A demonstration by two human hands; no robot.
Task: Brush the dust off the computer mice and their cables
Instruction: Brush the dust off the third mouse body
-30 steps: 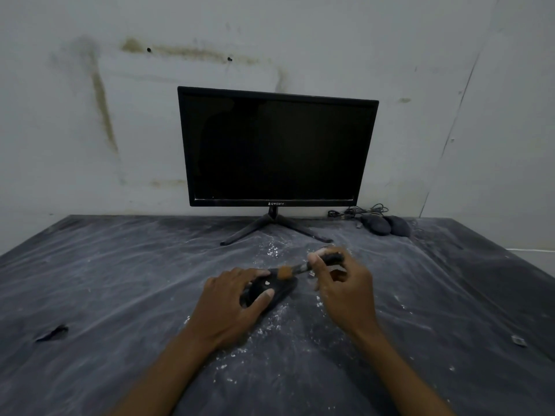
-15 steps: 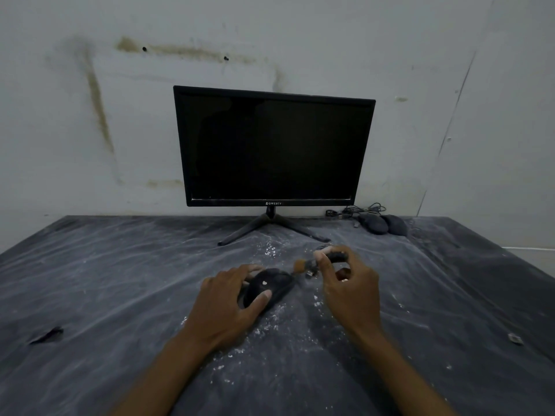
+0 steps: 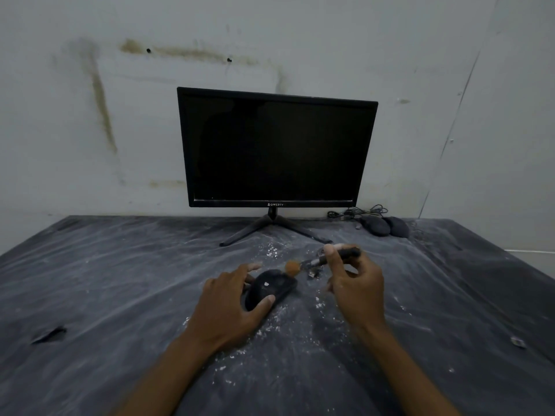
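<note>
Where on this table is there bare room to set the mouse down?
Wide bare stretch left of the left hand, up to the monitor stand. Bare near-right too. Crowded: far right corner with two mice and cables, and around the held mouse and brush.

A: What do we see at the back?

B: We see a black monitor (image 3: 274,148). Its screen is dark. It stands on thin legs, near a white wall (image 3: 90,130) with brown stains.

A: And what is under it?

B: We see a dark surface (image 3: 105,280) with white streaks and crumbs. On its left side lies a small dark scrap (image 3: 49,334). On the right lies a tiny pale bit (image 3: 518,342).
</note>
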